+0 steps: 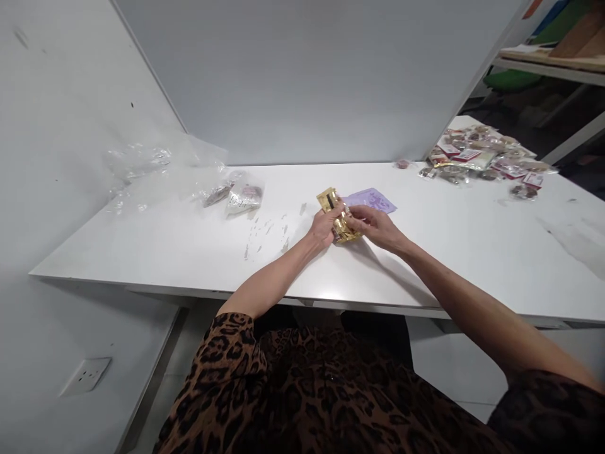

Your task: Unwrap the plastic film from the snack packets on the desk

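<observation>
Two hands (326, 227) (375, 226), one gold packet (336, 214), one purple pouch (371, 200)

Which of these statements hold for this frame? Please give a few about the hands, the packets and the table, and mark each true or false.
1. Both hands, the left hand and the right hand, grip the shiny gold foil packet. True.
2. The flat purple pouch lies on the floor. False: it lies on the white table, just behind the hands.
3. A heap of small clear-wrapped packets sits at the table's far right. True.
4. The crumpled clear plastic bags lie at the right. False: they lie at the far left.
</observation>
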{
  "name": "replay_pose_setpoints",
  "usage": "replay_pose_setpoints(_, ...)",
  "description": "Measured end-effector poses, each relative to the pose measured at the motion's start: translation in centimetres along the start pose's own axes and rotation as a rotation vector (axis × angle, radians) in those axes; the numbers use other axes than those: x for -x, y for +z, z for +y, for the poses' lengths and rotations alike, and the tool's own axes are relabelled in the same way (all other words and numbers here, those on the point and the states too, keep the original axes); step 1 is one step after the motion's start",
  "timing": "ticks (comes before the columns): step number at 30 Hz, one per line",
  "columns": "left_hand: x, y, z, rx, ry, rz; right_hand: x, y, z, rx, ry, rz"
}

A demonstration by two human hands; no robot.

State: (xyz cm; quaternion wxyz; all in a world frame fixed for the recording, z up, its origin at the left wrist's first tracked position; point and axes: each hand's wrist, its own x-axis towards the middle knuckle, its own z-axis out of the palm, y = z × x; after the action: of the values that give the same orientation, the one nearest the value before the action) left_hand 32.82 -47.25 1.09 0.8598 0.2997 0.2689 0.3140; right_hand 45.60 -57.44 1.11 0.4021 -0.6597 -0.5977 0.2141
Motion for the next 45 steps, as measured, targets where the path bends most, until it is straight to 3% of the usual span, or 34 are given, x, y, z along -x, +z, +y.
replay_pose_setpoints(3, -0.6, -1.1, 0.5, 0.023, 0.109, 0.104, -2.5, -1.9, 1.3, 0.235, -0.005, 0.029)
replay_pose_setpoints(8, -1.2, -1.9, 1.1, -0.006, 0.117, 0.119, -8.0, -4.3, 2.7, 0.697, 0.018, -0.396)
replay_pose_setpoints(12, -1.0, -1.6, 1.2, 0.005, 0.116, 0.105, -10.5, -4.3, 2.6, 0.793, 0.087, -0.503)
replay_pose_setpoints(16, -0.7, -1.5, 1.4, -0.021, 0.103, 0.128, -10.4, -3.6, 1.6, 0.795, 0.262, -0.448)
replay_pose_setpoints(19, -0.7, -1.6, 1.4, -0.026, 0.097, 0.121, -9.4, -4.1, 0.4, 0.655, 0.288, -0.415)
replay_pose_setpoints(25, -0.9, -1.7, 1.1, -0.018, 0.081, 0.111, -8.4, -9.6, -0.8, 0.176, 0.367, -0.262)
replay_pose_setpoints(29, -0.8, -1.6, 1.2, -0.021, 0.079, 0.108, -8.9, -11.3, 0.7, 0.385, 0.435, -0.369)
replay_pose_setpoints(37, -0.8, -1.7, 1.4, -0.049, 0.07, 0.099, -8.9, -9.1, 3.5, 0.667, 0.382, -0.446)
replay_pose_setpoints(41, -0.9, -1.7, 1.3, -0.058, 0.068, 0.11, -6.5, -9.2, 1.2, 0.722, 0.382, -0.326)
replay_pose_setpoints(45, -0.9, -1.7, 1.2, -0.057, 0.065, 0.095, -2.7, -9.3, -1.9, 0.913, 0.212, -0.115)
